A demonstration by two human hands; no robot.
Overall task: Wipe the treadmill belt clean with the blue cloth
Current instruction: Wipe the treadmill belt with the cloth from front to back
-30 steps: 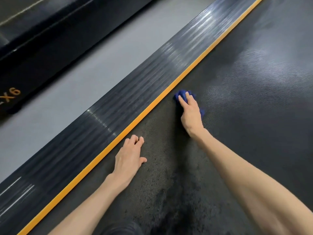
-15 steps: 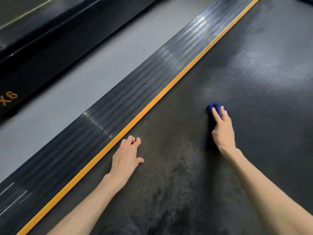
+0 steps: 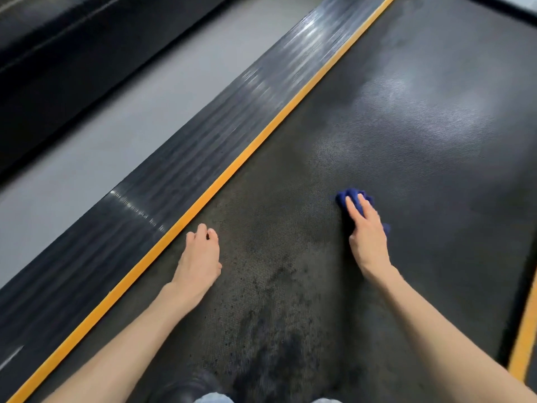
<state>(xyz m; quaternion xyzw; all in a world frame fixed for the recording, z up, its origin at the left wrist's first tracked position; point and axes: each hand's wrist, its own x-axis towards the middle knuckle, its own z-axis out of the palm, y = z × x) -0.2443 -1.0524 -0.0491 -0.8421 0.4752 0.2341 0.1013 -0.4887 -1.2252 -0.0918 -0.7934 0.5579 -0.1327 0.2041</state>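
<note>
Treadmill belt (image 3: 406, 141) is filling most of the view: dark rubber, fine dimpled texture, catching pale glare toward its far end and showing blotchy darker patches and specks near the person. Along the belt's left edge a ribbed, glossy black side rail (image 3: 180, 170) is running diagonally, and a narrow orange strip (image 3: 232, 167) is sitting between rail and belt; a second short piece of orange strip (image 3: 523, 344) is showing at the belt's right edge. Beyond the rail, smooth grey floor (image 3: 87, 135), then a dark machine base (image 3: 58, 53). Left hand (image 3: 200, 257) is resting on the belt just beside the orange strip, fingers curled loosely under, holding nothing. Right hand (image 3: 367, 231) is lying palm-down near the middle of the belt, fingers extended and pressing flat on the blue cloth (image 3: 350, 196), a small bunched wad of soft fabric whose edges are peeking out ahead of the fingertips and by the little-finger side. Compared with half a second back, the cloth and right hand are sitting a bit farther from the orange strip; a second back they were right against it. The left hand's fingers are now curling more.
</note>
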